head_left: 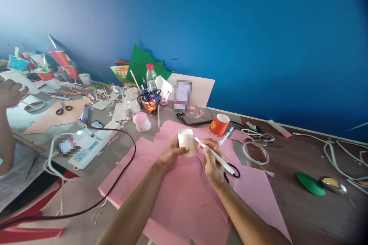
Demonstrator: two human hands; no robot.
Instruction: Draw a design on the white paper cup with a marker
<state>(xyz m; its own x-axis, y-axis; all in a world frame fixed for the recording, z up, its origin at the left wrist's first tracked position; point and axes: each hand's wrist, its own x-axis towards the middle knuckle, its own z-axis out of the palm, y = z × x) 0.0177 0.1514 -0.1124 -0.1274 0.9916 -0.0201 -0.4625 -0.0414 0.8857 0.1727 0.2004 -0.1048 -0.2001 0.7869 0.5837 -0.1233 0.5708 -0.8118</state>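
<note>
My left hand (pixel 172 151) is wrapped round a white paper cup (pixel 187 143), which it holds above sheets of pink paper (pixel 178 195). A small pinkish drawn mark shows near the cup's upper right side. In my right hand (pixel 213 160) is a white marker pen (pixel 220 159), its pink tip touching or just beside the cup's right side. Black scissor handles (pixel 236 171) lie partly hidden beneath my right hand. Beyond the hand, a red paper cup (pixel 219 125) stands near another marker (pixel 226 136) with a teal end.
A white cup with a pink top (pixel 142 121) stands left of the pink paper. A dark cable (pixel 134 149) loops past a white power strip (pixel 94 147). To the right lies a tape roll (pixel 255 153). Another person's hand (pixel 13 92) is at far left.
</note>
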